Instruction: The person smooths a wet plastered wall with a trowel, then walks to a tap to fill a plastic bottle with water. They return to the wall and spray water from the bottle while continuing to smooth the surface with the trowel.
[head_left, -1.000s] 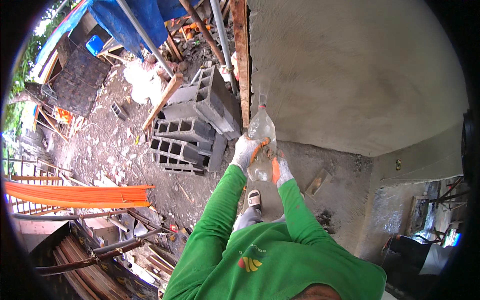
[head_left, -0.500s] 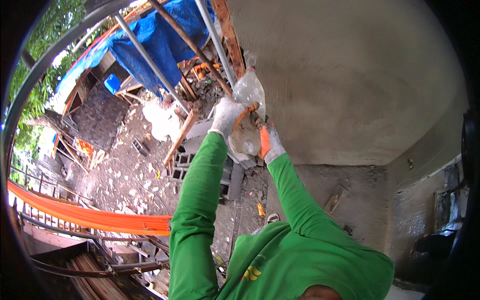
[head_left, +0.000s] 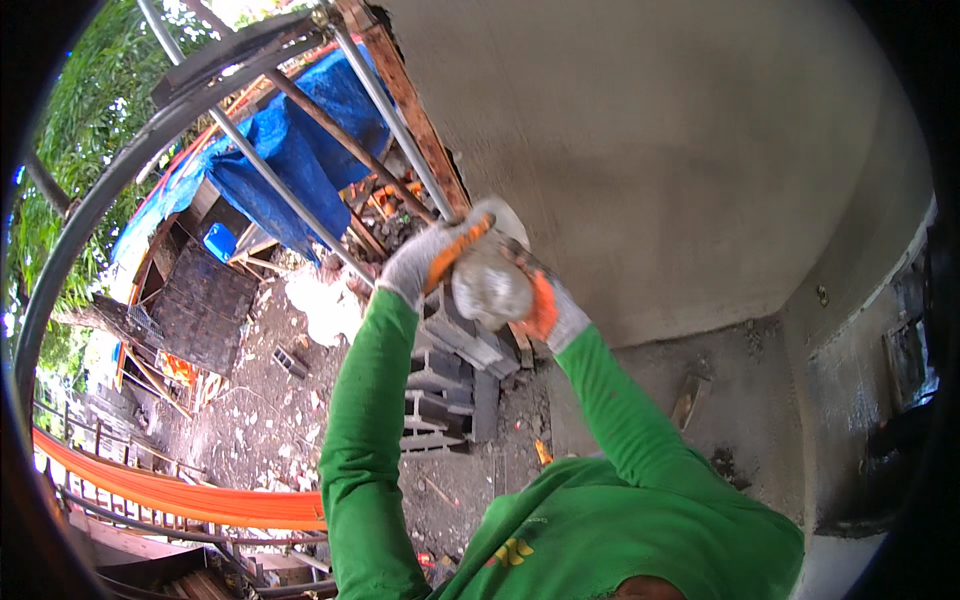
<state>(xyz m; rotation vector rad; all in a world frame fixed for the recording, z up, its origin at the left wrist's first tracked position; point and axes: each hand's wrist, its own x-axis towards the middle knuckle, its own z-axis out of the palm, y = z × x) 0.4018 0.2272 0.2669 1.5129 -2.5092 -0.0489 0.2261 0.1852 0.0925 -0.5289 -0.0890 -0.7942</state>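
Note:
Both hands grip a large transparent plastic bottle (head_left: pixel 490 290), its rounded base turned toward me and its upper part pointing away. My left hand (head_left: pixel 432 262), in a grey glove with an orange palm, wraps round the bottle's left side. On the other side my right hand (head_left: pixel 548 308), gloved alike, has its fingers closed on the bottle; some of the fingertips are hidden behind it. Just beyond the hands rises a smooth grey plastered wall (head_left: pixel 660 180), with a wooden board (head_left: pixel 410 105) along its left edge.
Metal scaffold poles (head_left: pixel 385 110) cross in front at upper left. Stacked hollow blocks (head_left: pixel 450 380) stand below the hands. A wood piece (head_left: pixel 690 400) lies on the concrete floor at right. Orange sheeting (head_left: pixel 190 492) hangs at lower left, and a blue tarp (head_left: pixel 290 165) farther off.
The bottle has tipped so that its base faces me more; earlier its neck pointed up and away. My left hand has shifted left and down, my right hand slightly right and down.

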